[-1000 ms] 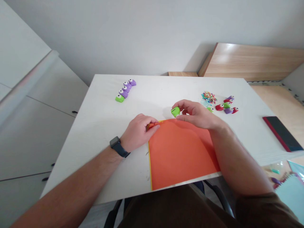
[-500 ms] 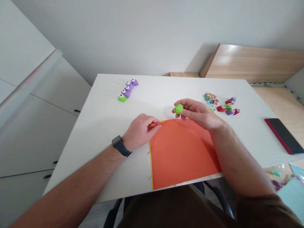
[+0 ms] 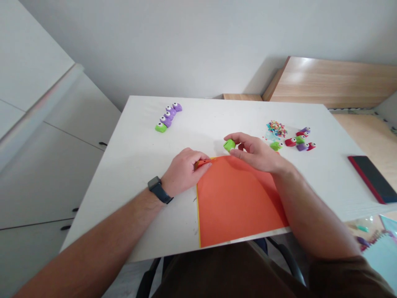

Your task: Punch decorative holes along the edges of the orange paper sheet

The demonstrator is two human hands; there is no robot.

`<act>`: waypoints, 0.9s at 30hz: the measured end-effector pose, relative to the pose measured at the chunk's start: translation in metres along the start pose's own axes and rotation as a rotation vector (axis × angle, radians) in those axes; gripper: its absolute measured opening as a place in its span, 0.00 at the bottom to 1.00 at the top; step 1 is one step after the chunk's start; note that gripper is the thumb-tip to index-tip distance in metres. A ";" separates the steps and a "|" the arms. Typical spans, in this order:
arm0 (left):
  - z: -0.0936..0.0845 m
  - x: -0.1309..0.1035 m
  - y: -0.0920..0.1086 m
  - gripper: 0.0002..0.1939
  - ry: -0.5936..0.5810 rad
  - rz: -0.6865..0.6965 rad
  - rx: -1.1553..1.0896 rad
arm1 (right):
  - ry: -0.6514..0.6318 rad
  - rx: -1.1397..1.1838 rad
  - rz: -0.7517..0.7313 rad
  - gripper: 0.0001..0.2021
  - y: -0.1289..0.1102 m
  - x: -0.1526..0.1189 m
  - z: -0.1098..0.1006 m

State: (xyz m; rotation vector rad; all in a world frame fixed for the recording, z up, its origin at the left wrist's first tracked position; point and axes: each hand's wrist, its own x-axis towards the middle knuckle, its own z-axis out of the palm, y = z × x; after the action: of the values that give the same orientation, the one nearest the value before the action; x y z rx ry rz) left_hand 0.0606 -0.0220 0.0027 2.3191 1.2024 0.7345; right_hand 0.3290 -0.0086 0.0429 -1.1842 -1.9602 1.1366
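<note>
Near the far left corner of an orange sheet (image 3: 238, 198) with a yellow edge, my left hand (image 3: 187, 169) pinches a small orange tool, mostly hidden by the fingers. Just beyond the sheet's far edge, my right hand (image 3: 254, 153) holds a green clay lump (image 3: 229, 145) between thumb and fingers; a dark slit shows in it. Another green clay piece with an eye (image 3: 275, 146) lies behind my right hand.
At the far left of the white table (image 3: 124, 165) stands a row of purple pieces (image 3: 168, 117) with a green one (image 3: 160, 127). Right: colourful bits (image 3: 276, 128), red, green and purple eyed pieces (image 3: 290, 142), a dark tablet-like object (image 3: 374, 178).
My right hand has moved slightly left with the green lump, turning it and uncovering more of the green piece behind. My left hand keeps its grip. The view has shifted slightly.
</note>
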 end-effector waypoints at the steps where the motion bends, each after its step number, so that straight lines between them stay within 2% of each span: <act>1: 0.000 0.000 0.000 0.06 0.000 -0.002 0.000 | -0.002 -0.113 -0.023 0.20 0.001 0.001 0.002; 3: -0.001 0.000 0.000 0.06 0.002 -0.001 -0.001 | -0.018 -0.256 -0.076 0.20 0.002 0.002 0.005; 6: -0.001 0.000 0.001 0.06 0.012 0.005 -0.004 | -0.048 -0.324 -0.145 0.21 0.004 0.003 0.010; 18: -0.001 0.000 0.003 0.07 0.018 -0.016 -0.003 | -0.111 -0.349 -0.182 0.21 0.001 0.000 0.011; 27: -0.002 0.000 0.003 0.10 0.021 -0.044 -0.015 | -0.086 -0.358 -0.192 0.20 -0.001 -0.001 0.011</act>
State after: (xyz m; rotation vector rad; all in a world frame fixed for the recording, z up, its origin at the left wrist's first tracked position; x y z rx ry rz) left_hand 0.0613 -0.0232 0.0055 2.2708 1.2489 0.7522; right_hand 0.3204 -0.0136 0.0386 -1.1023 -2.3562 0.7705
